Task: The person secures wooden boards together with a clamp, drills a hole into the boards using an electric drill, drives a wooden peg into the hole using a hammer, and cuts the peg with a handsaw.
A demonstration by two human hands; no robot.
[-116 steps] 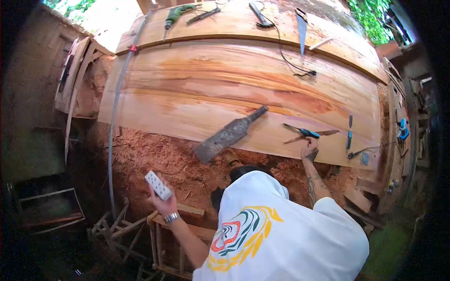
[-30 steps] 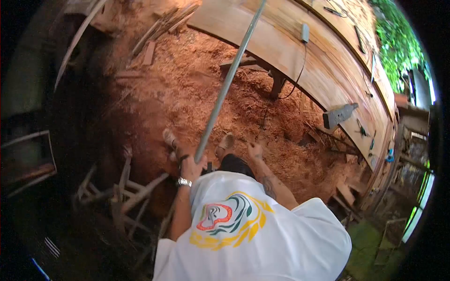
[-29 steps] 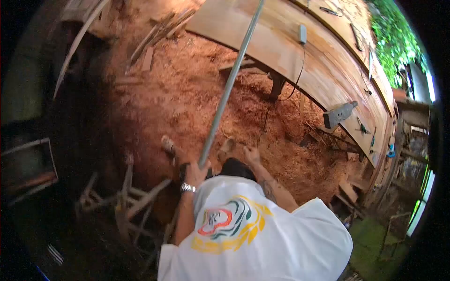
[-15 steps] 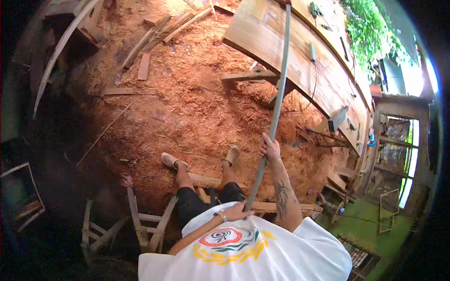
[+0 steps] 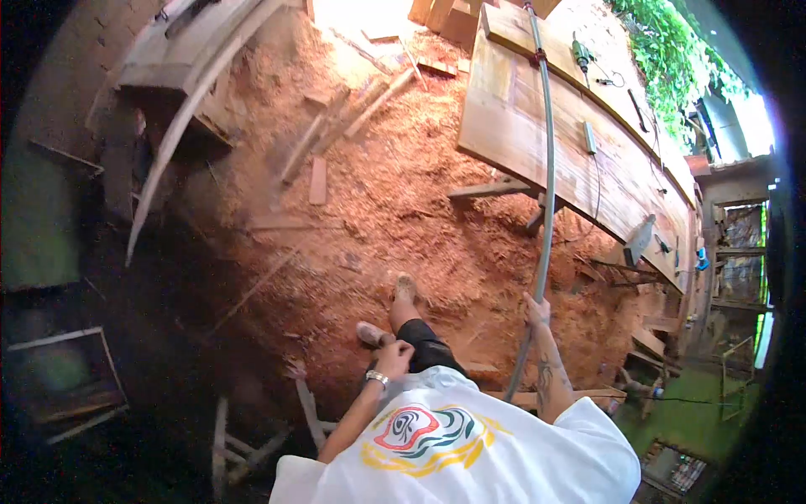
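Note:
A long grey metal bar clamp (image 5: 547,168) with reddish fittings near its far end slants up across the view. My right hand (image 5: 537,312) is wrapped round its lower part, and the near end drops beside my shirt. The far end overlaps the wooden panel (image 5: 512,109) in the view; I cannot tell whether they touch. My left hand (image 5: 393,359), with a wristwatch (image 5: 378,378), is off the clamp in front of my dark shorts. Its fingers are curled in, and nothing shows in them.
Wood shavings (image 5: 403,193) cover the floor, with loose boards (image 5: 317,181) on it. On the bench side lie a green power drill (image 5: 581,55) and a grey tool (image 5: 640,241) with cords. A curved strip of wood (image 5: 180,126) leans at left, near wooden trestles (image 5: 239,445).
My left hand has let go of the bar clamp's near end and moved left and up. The right hand keeps its hold. My feet have shifted, and the view has turned.

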